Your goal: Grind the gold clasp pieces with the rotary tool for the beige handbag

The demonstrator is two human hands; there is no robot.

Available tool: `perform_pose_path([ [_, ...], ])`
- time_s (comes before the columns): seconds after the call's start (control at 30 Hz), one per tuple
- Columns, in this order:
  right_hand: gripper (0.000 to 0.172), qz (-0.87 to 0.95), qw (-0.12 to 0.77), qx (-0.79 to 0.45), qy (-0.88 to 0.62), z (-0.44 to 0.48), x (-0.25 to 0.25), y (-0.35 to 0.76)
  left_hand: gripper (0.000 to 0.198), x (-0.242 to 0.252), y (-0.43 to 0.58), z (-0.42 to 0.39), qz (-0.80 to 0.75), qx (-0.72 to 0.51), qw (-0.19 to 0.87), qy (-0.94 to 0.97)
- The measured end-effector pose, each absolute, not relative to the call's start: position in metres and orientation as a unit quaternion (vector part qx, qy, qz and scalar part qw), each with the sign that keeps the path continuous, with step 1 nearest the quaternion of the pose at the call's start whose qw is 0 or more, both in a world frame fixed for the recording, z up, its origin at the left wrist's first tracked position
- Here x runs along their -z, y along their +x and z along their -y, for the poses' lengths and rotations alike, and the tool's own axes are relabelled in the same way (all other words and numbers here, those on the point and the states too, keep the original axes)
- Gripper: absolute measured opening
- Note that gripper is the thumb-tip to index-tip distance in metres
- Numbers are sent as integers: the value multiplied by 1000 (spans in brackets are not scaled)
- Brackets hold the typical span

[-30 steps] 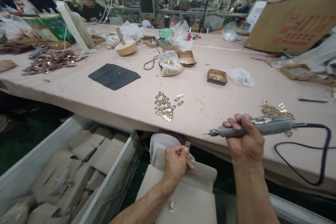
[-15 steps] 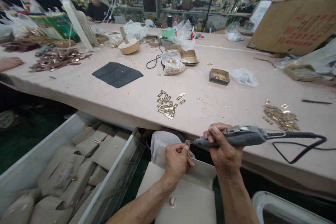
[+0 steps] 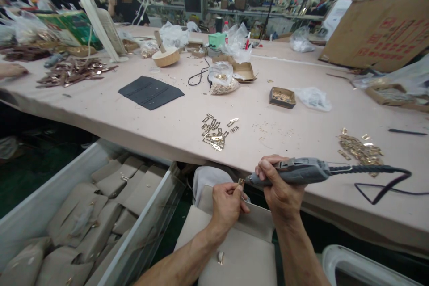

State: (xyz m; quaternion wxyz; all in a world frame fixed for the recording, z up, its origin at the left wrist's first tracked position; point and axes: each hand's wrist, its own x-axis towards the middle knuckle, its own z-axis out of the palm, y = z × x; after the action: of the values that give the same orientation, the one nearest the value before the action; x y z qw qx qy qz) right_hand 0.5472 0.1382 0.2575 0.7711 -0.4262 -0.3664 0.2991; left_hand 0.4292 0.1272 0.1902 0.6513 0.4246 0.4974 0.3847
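My left hand (image 3: 227,206) pinches a small gold metal fitting (image 3: 241,182) upright at the edge of a beige leather bag (image 3: 234,250) that lies on my lap. My right hand (image 3: 279,186) is wrapped round a grey corded electric screwdriver (image 3: 296,172), held level, with its tip touching the fitting. Both hands sit just below the front edge of the pink worktable (image 3: 161,129). A loose pile of the same gold fittings (image 3: 216,132) lies on the table above my left hand.
A second heap of gold parts (image 3: 358,149) lies at the right beside the tool's black cord (image 3: 385,183). A bin of beige bags (image 3: 87,223) stands at lower left. A black leather piece (image 3: 150,91), small boxes, plastic bags and a large carton (image 3: 375,31) lie farther back. Another person works at the far side.
My right hand has brought the screwdriver left and down from above the table edge until its tip meets the fitting. My left hand has stayed put with the fitting.
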Motion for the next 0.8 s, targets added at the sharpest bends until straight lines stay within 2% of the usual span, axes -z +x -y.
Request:
perform_pose_path([
  [0.33,20,464,662,-388,-443,-139,-255,555,40,-185,426,-125,-468,-393,653,448],
  [0.8,24,429,678,-404,-440,-144,-257,558,45,-186,422,-120,-459,-368,643,490],
])
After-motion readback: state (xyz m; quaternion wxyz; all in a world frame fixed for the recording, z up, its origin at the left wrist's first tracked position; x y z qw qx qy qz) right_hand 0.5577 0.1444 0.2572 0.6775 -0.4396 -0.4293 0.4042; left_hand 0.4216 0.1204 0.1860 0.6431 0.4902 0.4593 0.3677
